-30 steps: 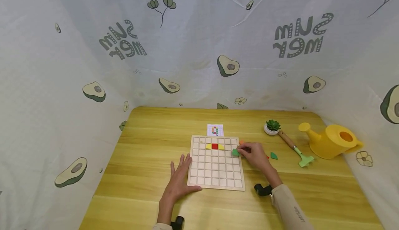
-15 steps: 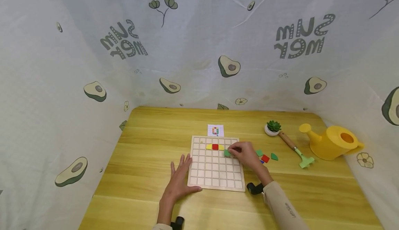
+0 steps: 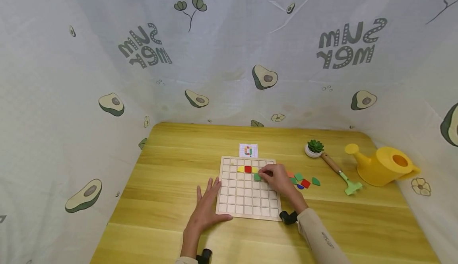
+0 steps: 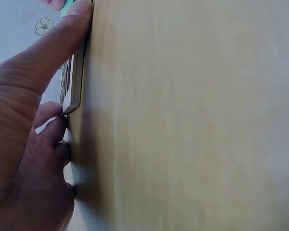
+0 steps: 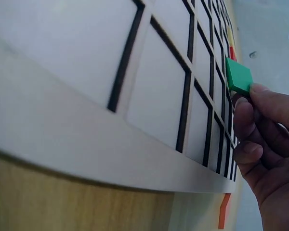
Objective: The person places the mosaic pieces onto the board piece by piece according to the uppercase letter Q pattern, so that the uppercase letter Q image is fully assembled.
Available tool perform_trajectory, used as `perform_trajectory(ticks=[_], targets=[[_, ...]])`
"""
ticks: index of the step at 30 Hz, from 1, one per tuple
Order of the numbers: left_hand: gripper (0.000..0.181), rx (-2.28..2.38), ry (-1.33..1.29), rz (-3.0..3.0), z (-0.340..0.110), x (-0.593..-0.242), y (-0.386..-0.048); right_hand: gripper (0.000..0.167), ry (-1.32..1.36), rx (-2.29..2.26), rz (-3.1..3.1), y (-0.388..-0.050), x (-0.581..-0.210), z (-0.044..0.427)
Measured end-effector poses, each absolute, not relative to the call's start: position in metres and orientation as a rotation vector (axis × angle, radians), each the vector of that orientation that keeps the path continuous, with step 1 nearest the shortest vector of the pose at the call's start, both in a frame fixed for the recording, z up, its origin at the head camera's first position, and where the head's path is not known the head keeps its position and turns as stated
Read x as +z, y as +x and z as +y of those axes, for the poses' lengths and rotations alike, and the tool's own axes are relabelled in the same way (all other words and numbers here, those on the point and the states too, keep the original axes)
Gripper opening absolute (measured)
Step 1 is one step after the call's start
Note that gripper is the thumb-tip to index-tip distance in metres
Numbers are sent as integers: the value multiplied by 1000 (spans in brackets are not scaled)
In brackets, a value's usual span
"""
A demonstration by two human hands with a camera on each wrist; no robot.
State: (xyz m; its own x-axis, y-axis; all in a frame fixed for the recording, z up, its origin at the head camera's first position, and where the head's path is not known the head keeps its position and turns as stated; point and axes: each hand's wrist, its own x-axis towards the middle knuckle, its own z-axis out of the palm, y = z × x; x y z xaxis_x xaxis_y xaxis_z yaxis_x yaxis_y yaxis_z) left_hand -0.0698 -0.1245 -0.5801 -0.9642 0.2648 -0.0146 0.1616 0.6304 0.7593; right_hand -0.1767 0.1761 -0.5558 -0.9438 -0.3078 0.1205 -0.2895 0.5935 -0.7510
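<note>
A wooden grid board lies on the table. A red square tile sits in its second row between two yellow tiles with slanted edges. My right hand pinches a green square tile between thumb and fingers. In the right wrist view that tile is tilted over the grid, just below the right yellow tile in the head view. My left hand rests at the board's near left corner, fingers spread along the left edge and thumb along the near edge.
A picture card lies behind the board. Right of it are loose green, orange, blue and red tiles. Farther right stand a potted succulent, a small rake and a yellow watering can.
My right hand has carried the green tile leftward from the board's right edge to below the right yellow tile. Loose tiles behind that hand have come into view. My left hand stays put.
</note>
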Motion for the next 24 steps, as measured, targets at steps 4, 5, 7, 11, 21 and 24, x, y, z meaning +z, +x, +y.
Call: perform_trajectory(ticks=[4,5,7,11,21,24], targets=[[122,1250,372,2740,-125,-581,-70,5,-560,-1292,2815,-176,-556,174],[121,1252,374,2743,-125,-581,-69,5,-568,-1290,2816,-176,-557,173],[121,1258,379,2746,-125,-581,-69,5,-583,-1280,2820,-176,-557,173],[121,1258,380,2750,-124,-581,-69,5,-595,-1244,2816,-177,-556,172],[122,1263,378,2742,-124,-580,-70,5,-578,-1134,2822,-181,-557,168],[122,1271,383,2744,-124,-580,-70,5,-590,-1123,2839,-180,-558,167]])
